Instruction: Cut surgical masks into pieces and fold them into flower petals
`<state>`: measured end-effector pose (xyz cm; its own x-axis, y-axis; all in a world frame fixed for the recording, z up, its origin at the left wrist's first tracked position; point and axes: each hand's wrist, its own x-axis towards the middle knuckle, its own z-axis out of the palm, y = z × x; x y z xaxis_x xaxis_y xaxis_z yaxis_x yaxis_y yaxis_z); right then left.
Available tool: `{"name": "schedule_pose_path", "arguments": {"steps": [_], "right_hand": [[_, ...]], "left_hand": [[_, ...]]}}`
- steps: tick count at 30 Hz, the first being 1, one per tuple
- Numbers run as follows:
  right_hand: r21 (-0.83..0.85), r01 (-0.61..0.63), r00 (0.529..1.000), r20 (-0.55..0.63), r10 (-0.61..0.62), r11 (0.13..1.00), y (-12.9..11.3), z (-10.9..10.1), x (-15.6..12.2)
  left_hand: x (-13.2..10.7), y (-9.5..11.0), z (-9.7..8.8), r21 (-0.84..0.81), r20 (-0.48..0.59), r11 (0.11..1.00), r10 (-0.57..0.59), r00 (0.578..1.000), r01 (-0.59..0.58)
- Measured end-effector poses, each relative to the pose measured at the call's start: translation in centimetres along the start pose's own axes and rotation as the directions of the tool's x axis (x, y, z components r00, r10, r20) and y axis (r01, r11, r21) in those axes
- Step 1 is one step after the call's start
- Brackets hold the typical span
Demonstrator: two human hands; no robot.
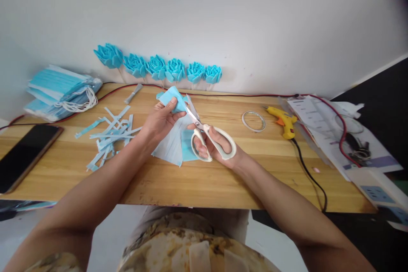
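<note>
My left hand (164, 120) pinches a folded piece of blue mask fabric (173, 97) between thumb and fingers, above the middle of the table. In my right hand (219, 142) are scissors (227, 142) with white handles, thumb and fingers through the loops. Their blades are parted and reach the right edge of the folded fabric; whether they are cutting into it I cannot tell. Beneath both hands lie flat sheets of mask fabric (168, 148), one whitish and one blue. Left of them is a loose heap of cut strips (106, 142).
Several blue fabric flowers (156, 67) on stems lean along the wall. Packed masks (59, 91) and a phone (27, 153) lie left. A tape roll (253, 121), a yellow glue gun (283, 121) with its cord, papers (310, 112), keys (360, 148) and a power strip (379, 193) occupy the right.
</note>
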<state>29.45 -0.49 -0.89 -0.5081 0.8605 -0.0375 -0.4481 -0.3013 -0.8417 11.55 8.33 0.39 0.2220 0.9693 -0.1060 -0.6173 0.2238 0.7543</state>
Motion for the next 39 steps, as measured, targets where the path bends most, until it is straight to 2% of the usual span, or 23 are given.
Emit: {"name": "schedule_pose_path", "arguments": {"steps": [7, 16, 26, 39], "right_hand": [[-0.043, 0.016, 1.0, -0.022, -0.017, 0.999, -0.1, -0.2, 0.1], [-0.063, 0.069, 0.997, -0.025, -0.071, 0.996, -0.2, -0.4, 0.3], [0.048, 0.062, 0.995, -0.08, -0.058, 0.997, -0.2, -0.1, 0.2], [-0.037, 0.077, 0.986, -0.146, -0.082, 0.996, -0.7, 0.8, 0.0]], "left_hand": [[-0.4, -0.7, 0.0, 0.045, 0.087, 0.999, -0.028, 0.996, 0.024], [-0.7, -1.7, 0.0, 0.037, 0.148, 0.997, -0.079, 0.986, 0.074], [-0.9, -1.9, 0.3, 0.024, 0.106, 0.996, -0.091, 0.99, 0.089], [-0.7, -1.6, 0.1, 0.035, 0.14, 0.997, -0.08, 0.987, 0.076]]}}
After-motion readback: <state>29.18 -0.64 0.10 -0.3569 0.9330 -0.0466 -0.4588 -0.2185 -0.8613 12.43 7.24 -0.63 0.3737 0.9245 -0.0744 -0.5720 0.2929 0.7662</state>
